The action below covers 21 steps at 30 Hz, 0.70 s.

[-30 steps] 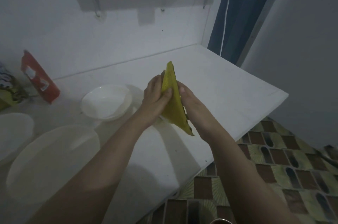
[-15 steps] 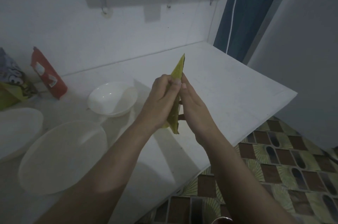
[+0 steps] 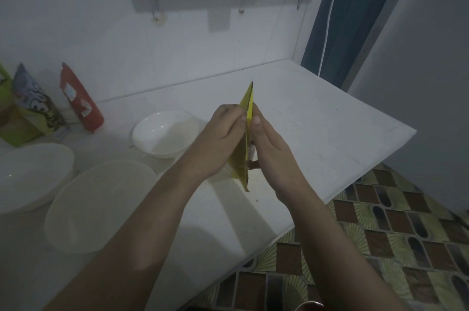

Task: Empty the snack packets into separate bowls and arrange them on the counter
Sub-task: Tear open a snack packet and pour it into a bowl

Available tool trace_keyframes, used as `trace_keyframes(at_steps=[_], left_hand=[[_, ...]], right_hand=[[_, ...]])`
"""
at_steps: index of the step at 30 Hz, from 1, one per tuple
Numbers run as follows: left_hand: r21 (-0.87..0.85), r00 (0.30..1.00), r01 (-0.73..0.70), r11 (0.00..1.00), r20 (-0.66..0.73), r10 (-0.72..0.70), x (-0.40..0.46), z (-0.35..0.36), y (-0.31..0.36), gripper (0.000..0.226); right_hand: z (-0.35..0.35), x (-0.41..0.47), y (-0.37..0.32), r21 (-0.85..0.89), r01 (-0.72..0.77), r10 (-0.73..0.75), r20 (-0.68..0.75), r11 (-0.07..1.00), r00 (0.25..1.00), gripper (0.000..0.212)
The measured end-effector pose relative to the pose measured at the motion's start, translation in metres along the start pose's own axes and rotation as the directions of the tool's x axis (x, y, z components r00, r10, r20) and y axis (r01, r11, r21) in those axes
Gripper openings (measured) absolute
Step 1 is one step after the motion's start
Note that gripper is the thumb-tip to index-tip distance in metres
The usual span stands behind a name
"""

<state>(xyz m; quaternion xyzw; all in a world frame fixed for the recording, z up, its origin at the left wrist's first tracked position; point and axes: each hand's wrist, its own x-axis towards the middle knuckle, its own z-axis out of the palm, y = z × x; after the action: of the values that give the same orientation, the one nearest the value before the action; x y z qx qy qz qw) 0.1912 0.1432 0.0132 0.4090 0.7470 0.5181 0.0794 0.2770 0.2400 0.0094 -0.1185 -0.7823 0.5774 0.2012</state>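
The left hand (image 3: 223,140) and the right hand (image 3: 270,148) are pinching a yellow snack packet (image 3: 245,138) between them, thumbs and fingertips clamped near its upper edge, and the packet is standing on end in the air above the white tabletop (image 3: 317,120). Just to the left of the hands a small white bowl (image 3: 165,134) is sitting on the tabletop, with two larger white bowls (image 3: 99,205) nearer the left edge. Against the back wall a red packet (image 3: 80,99) and a cartoon-printed packet (image 3: 35,105) are leaning side by side.
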Motion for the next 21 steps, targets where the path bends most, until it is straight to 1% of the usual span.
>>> trace_keyframes(at_steps=[2, 4, 6, 9, 11, 15, 19, 21], left_hand=[[0.031, 0.998, -0.016, 0.999, 0.054, 0.014, 0.0, -0.006, -0.001, 0.023], [0.013, 0.995, 0.036, 0.999, 0.094, -0.037, -0.002, -0.01, 0.001, 0.023], [0.03, 0.993, 0.07, 0.997, 0.097, -0.073, -0.004, -0.013, 0.004, 0.019], [0.116, 0.999, 0.026, 0.993, 0.03, -0.03, -0.008, -0.014, 0.008, 0.023], [0.127, 0.999, 0.002, 0.992, -0.037, 0.003, -0.011, -0.011, 0.009, 0.026], [0.077, 0.986, -0.025, 0.997, -0.162, 0.037, -0.013, -0.003, 0.006, 0.026], [0.017, 0.979, -0.029, 0.999, -0.199, 0.032, -0.013, -0.001, 0.0, 0.023], [-0.028, 0.975, -0.02, 0.999, -0.223, 0.014, -0.012, -0.002, -0.001, 0.019]], right_hand=[[0.0, -0.001, -0.002, -0.007, 0.011, -0.011, 0.011, 1.0, 1.0, 0.032], [0.0, -0.002, -0.003, -0.02, 0.007, -0.006, 0.037, 1.0, 0.999, 0.03], [0.001, -0.004, -0.006, -0.045, -0.004, 0.007, 0.062, 0.999, 0.998, 0.031], [0.001, -0.004, -0.007, -0.053, -0.014, 0.017, 0.049, 0.998, 0.999, 0.028], [0.001, -0.003, -0.008, -0.116, -0.002, 0.005, 0.028, 0.993, 1.0, 0.03], [0.001, -0.001, -0.01, -0.242, 0.053, -0.064, -0.041, 0.969, 0.997, 0.037], [0.003, 0.0, -0.01, -0.274, 0.093, -0.106, -0.035, 0.957, 0.994, 0.042], [0.004, 0.003, -0.01, -0.353, 0.133, -0.155, -0.035, 0.926, 0.987, 0.04]])
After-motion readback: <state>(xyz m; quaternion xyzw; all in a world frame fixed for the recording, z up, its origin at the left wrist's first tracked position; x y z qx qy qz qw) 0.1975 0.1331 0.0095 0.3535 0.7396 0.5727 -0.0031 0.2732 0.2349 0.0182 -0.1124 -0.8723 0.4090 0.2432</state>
